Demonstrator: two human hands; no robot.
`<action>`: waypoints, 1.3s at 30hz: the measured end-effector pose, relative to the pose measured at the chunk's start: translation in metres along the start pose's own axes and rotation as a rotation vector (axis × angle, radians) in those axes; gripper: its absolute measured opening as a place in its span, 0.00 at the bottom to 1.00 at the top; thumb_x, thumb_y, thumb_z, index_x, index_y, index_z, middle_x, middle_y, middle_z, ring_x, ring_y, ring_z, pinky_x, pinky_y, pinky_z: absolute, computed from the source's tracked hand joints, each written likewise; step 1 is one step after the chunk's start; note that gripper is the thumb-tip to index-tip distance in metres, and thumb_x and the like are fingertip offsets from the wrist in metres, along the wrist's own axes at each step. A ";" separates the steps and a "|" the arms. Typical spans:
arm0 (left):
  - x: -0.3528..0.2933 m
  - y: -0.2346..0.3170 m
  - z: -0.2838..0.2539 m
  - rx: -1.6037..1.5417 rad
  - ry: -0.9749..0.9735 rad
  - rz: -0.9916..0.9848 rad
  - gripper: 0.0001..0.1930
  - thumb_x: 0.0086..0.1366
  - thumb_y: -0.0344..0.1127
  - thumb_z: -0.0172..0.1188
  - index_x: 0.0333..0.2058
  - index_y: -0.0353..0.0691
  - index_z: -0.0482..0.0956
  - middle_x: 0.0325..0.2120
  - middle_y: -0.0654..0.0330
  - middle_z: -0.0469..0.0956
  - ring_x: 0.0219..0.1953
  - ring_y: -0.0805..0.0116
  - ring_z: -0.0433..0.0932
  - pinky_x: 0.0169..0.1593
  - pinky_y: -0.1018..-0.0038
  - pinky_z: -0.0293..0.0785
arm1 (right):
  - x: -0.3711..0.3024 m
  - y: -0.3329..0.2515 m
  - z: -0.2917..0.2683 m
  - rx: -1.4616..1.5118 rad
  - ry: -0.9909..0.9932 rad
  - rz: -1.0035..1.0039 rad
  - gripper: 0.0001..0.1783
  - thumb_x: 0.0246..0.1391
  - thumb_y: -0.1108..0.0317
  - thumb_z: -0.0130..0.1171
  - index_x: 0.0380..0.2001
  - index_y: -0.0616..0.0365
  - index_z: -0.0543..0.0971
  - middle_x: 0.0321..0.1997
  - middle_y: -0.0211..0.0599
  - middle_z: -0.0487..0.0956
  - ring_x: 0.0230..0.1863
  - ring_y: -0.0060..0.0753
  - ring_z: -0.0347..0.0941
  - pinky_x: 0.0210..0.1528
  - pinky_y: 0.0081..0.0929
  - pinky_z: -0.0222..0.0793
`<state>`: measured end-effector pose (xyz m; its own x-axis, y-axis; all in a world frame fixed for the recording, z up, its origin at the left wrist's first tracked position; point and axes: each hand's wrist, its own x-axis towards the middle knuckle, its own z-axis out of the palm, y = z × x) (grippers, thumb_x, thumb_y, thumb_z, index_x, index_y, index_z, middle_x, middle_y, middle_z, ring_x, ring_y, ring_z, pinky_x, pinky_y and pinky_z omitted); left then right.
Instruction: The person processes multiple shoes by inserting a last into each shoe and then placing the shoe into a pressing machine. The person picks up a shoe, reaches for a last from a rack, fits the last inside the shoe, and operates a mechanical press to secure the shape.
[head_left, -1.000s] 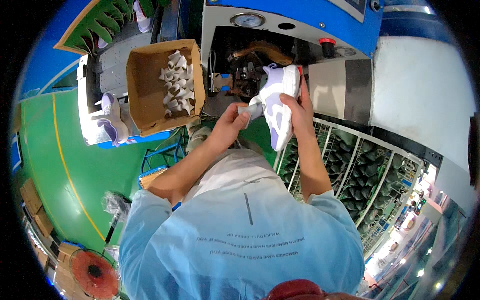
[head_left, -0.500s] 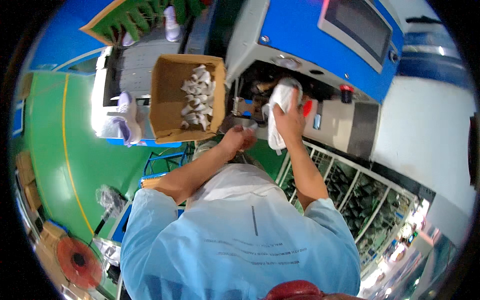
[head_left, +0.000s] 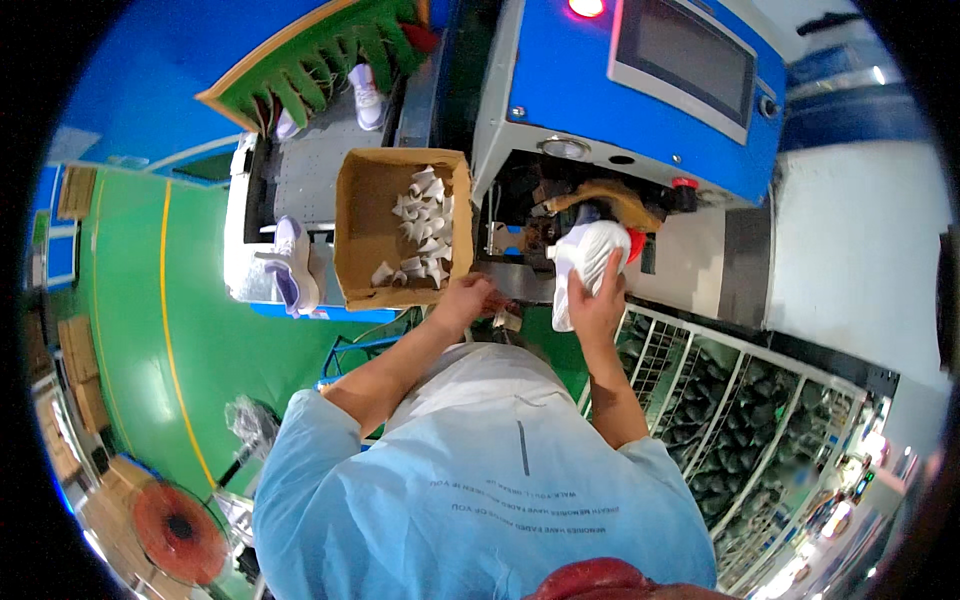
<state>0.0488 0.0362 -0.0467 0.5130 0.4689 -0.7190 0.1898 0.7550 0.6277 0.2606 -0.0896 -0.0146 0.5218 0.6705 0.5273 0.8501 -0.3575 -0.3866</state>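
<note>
The right hand (head_left: 597,308) is gripping a white shoe (head_left: 572,262), thumb and fingers wrapping its sides, likely for steady one-handed support; the sole is facing partly toward the camera. The shoe is sitting just before the machine's dark opening. The left hand (head_left: 463,302) is curling its fingers near the cardboard box's (head_left: 358,235) lower right corner; whether they are holding anything, I cannot tell. Inside, curved white pieces (head_left: 428,215) are lying loose, the box standing at left, presumably for easy reach. Beyond, the blue machine (head_left: 563,75) is overhanging its opening.
</note>
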 end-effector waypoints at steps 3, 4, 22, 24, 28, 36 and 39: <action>-0.008 0.012 0.038 0.065 -0.305 -0.193 0.31 0.72 0.60 0.52 0.57 0.37 0.71 0.39 0.52 0.82 0.36 0.62 0.82 0.43 0.68 0.79 | -0.040 -0.014 -0.046 -0.071 -0.159 -0.013 0.45 0.48 0.63 0.71 0.70 0.53 0.65 0.45 0.57 0.75 0.38 0.60 0.77 0.36 0.44 0.77; -0.006 0.003 0.044 -0.016 -0.425 -0.331 0.36 0.70 0.67 0.47 0.60 0.39 0.69 0.42 0.50 0.81 0.38 0.59 0.82 0.46 0.65 0.78 | -0.047 -0.025 -0.068 -0.118 -0.240 -0.010 0.45 0.47 0.63 0.72 0.70 0.51 0.66 0.47 0.59 0.74 0.39 0.60 0.77 0.37 0.45 0.77; 0.008 -0.030 0.005 0.148 -0.492 -0.354 0.30 0.64 0.41 0.63 0.61 0.32 0.69 0.59 0.52 0.74 0.61 0.55 0.73 0.66 0.58 0.66 | -0.081 0.007 -0.070 0.900 -0.360 0.761 0.44 0.51 0.62 0.73 0.69 0.61 0.66 0.57 0.42 0.80 0.56 0.33 0.75 0.60 0.29 0.69; 0.003 -0.030 0.008 0.073 -0.426 -0.364 0.31 0.63 0.39 0.66 0.60 0.31 0.69 0.57 0.52 0.75 0.60 0.56 0.74 0.65 0.59 0.69 | -0.140 0.049 -0.107 0.749 -0.158 0.700 0.48 0.48 0.59 0.75 0.71 0.53 0.65 0.63 0.47 0.76 0.62 0.37 0.73 0.62 0.33 0.69; -0.009 -0.051 0.048 0.239 -0.380 -0.311 0.30 0.61 0.35 0.69 0.60 0.32 0.70 0.55 0.53 0.76 0.59 0.58 0.75 0.63 0.61 0.70 | -0.244 0.143 -0.163 0.048 0.077 1.221 0.40 0.56 0.55 0.64 0.70 0.50 0.64 0.65 0.51 0.74 0.58 0.57 0.75 0.59 0.46 0.71; -0.051 -0.114 0.147 0.398 -0.339 -0.285 0.27 0.62 0.39 0.68 0.55 0.30 0.74 0.50 0.52 0.79 0.50 0.61 0.79 0.57 0.66 0.73 | -0.322 0.451 -0.242 -0.418 0.354 1.601 0.42 0.69 0.49 0.48 0.76 0.59 0.47 0.64 0.62 0.69 0.55 0.62 0.73 0.53 0.44 0.73; -0.051 -0.110 0.146 0.556 -0.212 -0.274 0.26 0.61 0.39 0.69 0.52 0.29 0.76 0.47 0.53 0.80 0.47 0.62 0.79 0.55 0.66 0.74 | -0.313 0.501 -0.270 -0.400 0.259 1.767 0.37 0.67 0.44 0.52 0.71 0.53 0.61 0.65 0.57 0.71 0.55 0.58 0.75 0.51 0.40 0.74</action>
<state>0.1239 -0.1375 -0.0353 0.5274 0.1500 -0.8363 0.7127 0.4577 0.5316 0.5426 -0.6541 -0.1692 0.6863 -0.7128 -0.1447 -0.7009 -0.5950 -0.3932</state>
